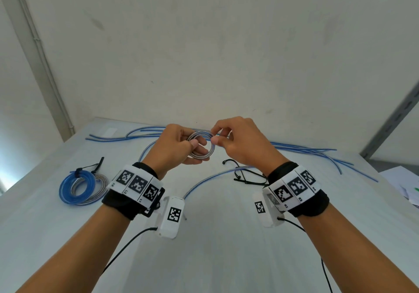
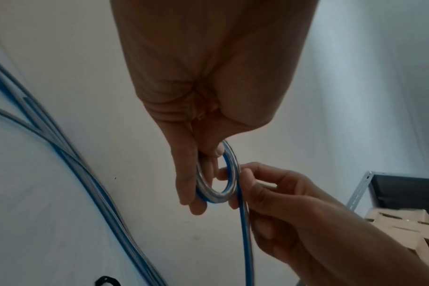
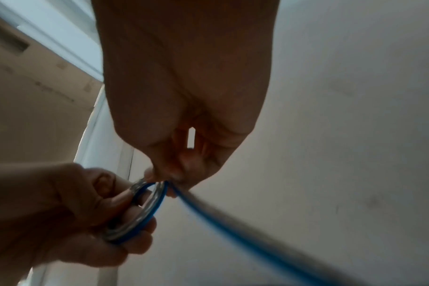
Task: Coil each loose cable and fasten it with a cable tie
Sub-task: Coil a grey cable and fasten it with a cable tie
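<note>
A small coil (image 1: 204, 146) (image 2: 229, 181) (image 3: 145, 211) of clear cable with a blue stripe is held above the white table (image 1: 204, 258). My left hand (image 1: 181, 150) (image 2: 196, 174) (image 3: 74, 212) grips its left side, thumb over the loops and fingers underneath. At the coil's upper right my right hand (image 1: 229, 140) (image 2: 269, 197) (image 3: 169, 174) pinches the cable, and the free length (image 2: 245, 241) (image 3: 233, 228) trails down to the table (image 1: 204, 179). Several black cable ties (image 1: 247, 176) lie under my right wrist.
Two finished coils (image 1: 81, 187), one blue and one clear, lie at the left with black ties. Several loose blue cables (image 1: 306, 151) (image 2: 61, 154) run along the back by the wall. Papers (image 1: 405, 184) sit at the right edge beside a metal shelf upright (image 1: 392, 120).
</note>
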